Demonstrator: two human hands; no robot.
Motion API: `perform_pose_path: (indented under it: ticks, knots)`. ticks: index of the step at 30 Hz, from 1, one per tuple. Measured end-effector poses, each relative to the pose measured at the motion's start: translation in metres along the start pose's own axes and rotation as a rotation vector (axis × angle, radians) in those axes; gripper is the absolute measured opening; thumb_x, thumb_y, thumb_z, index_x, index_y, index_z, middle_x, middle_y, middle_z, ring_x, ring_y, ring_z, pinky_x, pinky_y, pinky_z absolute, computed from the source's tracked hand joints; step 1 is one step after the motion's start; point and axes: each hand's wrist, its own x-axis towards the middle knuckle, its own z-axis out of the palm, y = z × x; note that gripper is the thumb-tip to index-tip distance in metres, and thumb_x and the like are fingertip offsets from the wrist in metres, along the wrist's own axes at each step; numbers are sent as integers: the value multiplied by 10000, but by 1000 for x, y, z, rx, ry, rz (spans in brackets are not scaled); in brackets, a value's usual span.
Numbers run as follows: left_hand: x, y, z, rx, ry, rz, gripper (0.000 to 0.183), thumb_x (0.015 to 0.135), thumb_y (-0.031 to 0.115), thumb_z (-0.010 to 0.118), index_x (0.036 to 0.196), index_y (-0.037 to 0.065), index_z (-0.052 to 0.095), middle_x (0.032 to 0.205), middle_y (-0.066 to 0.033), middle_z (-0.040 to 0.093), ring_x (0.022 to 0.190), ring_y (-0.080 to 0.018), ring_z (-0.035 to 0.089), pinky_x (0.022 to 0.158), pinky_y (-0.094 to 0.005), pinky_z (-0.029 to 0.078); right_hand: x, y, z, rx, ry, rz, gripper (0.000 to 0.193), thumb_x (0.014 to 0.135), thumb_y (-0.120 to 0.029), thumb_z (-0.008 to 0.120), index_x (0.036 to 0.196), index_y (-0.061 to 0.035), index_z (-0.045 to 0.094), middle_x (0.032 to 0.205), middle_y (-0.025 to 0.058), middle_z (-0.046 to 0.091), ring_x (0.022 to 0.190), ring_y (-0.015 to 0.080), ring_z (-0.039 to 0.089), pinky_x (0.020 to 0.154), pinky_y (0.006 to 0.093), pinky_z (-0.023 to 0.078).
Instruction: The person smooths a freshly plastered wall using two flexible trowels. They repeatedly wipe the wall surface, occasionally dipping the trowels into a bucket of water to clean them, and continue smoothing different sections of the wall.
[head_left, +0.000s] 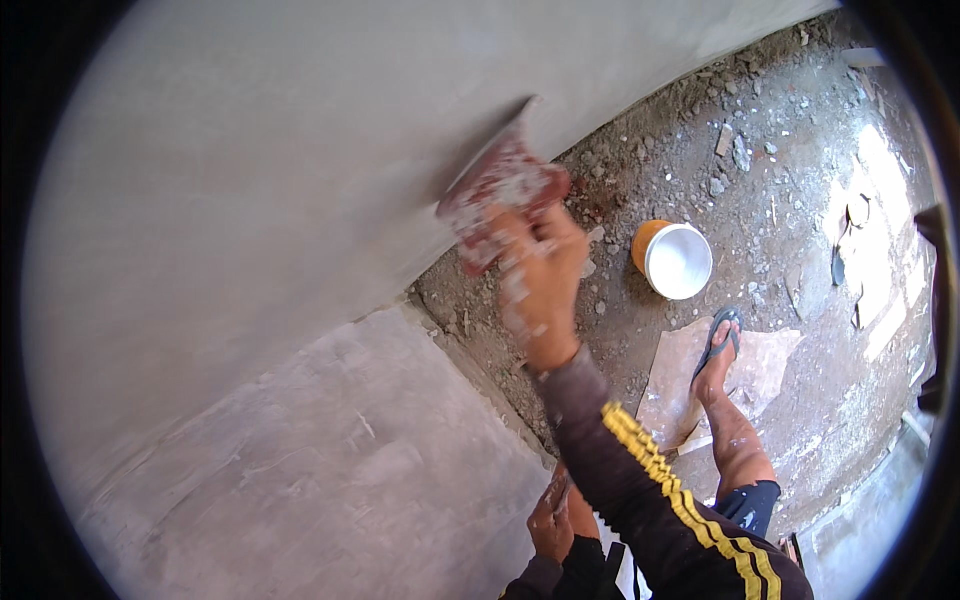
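Observation:
My right hand (545, 275) is closed around a wide red putty knife (505, 175) smeared with white putty. The blade's long edge lies against the smooth grey plastered wall (260, 170). White putty also sticks to the fingers and the back of that hand, which is slightly blurred. Low in the view, my left hand (549, 520) is beside my bent leg, its fingers curled together; whatever it may hold is mostly hidden.
A white-and-orange bucket (680, 262) stands on the rubble-strewn ground (770, 180). My sandalled foot (722, 335) is on a flat pale sheet (665, 375). A grey plastered surface (330, 480) adjoins the wall at lower left. Another sandal (838, 265) lies farther right.

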Motion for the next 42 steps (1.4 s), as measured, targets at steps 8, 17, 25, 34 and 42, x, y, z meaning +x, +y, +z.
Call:
perform_pose_path:
  ticks: [8,17,25,34,42]
  knots:
    - [-19,-74,5,-45,-24,-30,415,882,257,691,1256,79,713,1296,-128,696,1334,-342,545,1130,-572,350,-100,-52,77,-317,-269,-373,571,803,17,698,1362,35,586,1310,205,627,1168,311,635,882,380,565]
    - [8,19,-5,119,137,195,217,958,55,619,1143,-13,709,1029,-149,759,969,-314,733,843,-398,569,25,9,-24,69,206,-77,173,970,-93,666,1103,17,684,850,-18,679,641,97,595,565,258,494]
    - [5,-63,5,296,34,358,215,906,85,664,1107,30,719,1035,-137,759,951,-355,723,825,-427,569,-90,-71,79,-317,-404,-666,553,804,44,711,1348,-23,641,1117,226,722,1009,361,731,820,390,594]
    - [8,-4,-11,67,40,84,263,954,70,615,1198,27,704,1165,-198,733,1080,-379,706,931,-429,560,-12,-34,33,-642,153,-878,552,787,121,686,1328,17,644,1324,251,659,1190,362,686,968,426,580]
    - [14,33,-22,104,66,101,275,998,97,595,1235,9,703,1233,-196,719,1147,-361,694,994,-410,542,-91,49,11,-426,-313,-290,422,930,17,638,1351,-2,625,1317,139,684,1228,302,656,972,392,563]
